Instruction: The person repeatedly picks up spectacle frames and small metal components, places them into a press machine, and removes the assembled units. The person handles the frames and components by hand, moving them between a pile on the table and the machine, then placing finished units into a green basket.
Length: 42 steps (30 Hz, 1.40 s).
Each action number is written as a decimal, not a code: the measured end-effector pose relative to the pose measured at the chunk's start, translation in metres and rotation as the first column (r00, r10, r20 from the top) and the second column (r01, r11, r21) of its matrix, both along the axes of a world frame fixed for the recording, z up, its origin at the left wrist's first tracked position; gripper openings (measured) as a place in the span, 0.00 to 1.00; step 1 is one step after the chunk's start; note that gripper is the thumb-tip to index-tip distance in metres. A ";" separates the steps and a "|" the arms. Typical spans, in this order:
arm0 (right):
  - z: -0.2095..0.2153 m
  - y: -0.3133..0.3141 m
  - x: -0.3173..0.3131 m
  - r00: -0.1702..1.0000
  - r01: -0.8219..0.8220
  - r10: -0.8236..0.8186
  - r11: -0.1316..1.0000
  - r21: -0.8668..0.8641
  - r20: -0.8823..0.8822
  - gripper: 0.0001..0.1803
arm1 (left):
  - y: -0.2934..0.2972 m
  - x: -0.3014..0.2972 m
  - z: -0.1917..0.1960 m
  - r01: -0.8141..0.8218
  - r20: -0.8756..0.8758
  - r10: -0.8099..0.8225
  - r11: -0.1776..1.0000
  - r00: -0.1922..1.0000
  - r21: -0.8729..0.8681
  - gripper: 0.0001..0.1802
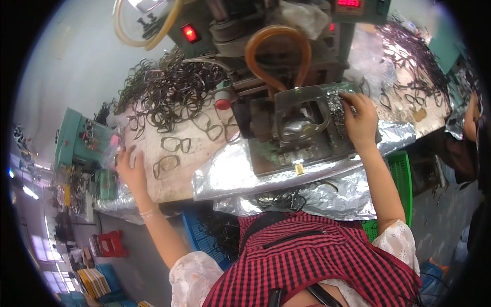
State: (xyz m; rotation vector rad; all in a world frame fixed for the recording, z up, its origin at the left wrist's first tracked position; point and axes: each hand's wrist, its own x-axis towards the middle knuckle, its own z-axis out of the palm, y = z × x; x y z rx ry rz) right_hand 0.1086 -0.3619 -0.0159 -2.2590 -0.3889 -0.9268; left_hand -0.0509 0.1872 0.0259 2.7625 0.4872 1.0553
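My left hand (132, 170) is over the left part of the bench, fingers apart and holding nothing. It is nearest a clear plastic bag with a pink piece (114, 139). Two dark spectacle frames (176, 145) lie to its right. At the machine, my right hand (361, 122) reaches into a heap of small metal parts (336, 112) on the right side of the dark machine bed. Its thumb and fingers are bent together; what lies between them is too small to make out. Left of that hand, a clear shield (302, 94) with a cut-out stands over the bed.
A large heap of dark spectacle frames (163, 92) covers the back left. The machine carries a red button (222, 101) and a curved amber hose (279, 38). Silver foil (225, 174) lines the bench's front edge. A blue crate (194, 230) and a green crate (401, 179) stand below.
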 end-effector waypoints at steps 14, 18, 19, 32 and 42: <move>0.011 -0.052 -0.079 0.856 0.082 0.267 0.775 0.627 -0.443 0.08 | -0.110 0.020 -0.043 0.171 0.344 0.072 0.761 0.936 -0.626 0.08; 0.048 0.005 -0.064 0.908 -0.228 0.361 0.850 0.474 -0.210 0.09 | -0.157 0.044 -0.010 0.474 0.488 -0.106 0.483 0.866 -0.736 0.08; 0.060 0.019 -0.057 0.931 -0.291 0.345 0.899 0.328 -0.118 0.09 | -0.172 0.052 -0.008 0.487 0.494 -0.106 0.429 0.863 -0.760 0.08; 0.058 0.070 -0.044 0.643 -0.311 0.757 0.394 0.865 -0.115 0.22 | -0.243 0.060 0.019 0.923 0.865 -0.327 0.088 0.382 -0.375 0.09; 0.089 0.075 -0.045 0.537 -0.191 0.818 0.354 0.915 -0.204 0.28 | -0.264 0.080 0.066 0.947 0.835 -0.447 0.161 0.322 -0.280 0.13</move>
